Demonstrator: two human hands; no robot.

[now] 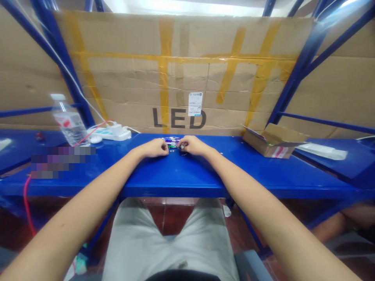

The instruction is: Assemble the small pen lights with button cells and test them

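Observation:
Several slim, shiny purple, blue and green pens [172,143] lie side by side near the back of the blue table, between my two hands. My left hand [154,148] is closed at their left ends, its fingers curled in and partly hidden. From the other side, my right hand [193,146] meets their right ends with its fingers bent and pressed together. A small dark thing with a pale round end [183,146] shows in the right fingers; its kind is too small to tell.
A blue table [175,175] spans the view, backed by a large cardboard sheet [131,89]. On the left are a plastic bottle [69,125], a white power strip [114,132] and a red cable [27,199]. An open cardboard box [271,144] stands right. Another person's limb [334,226] shows low right.

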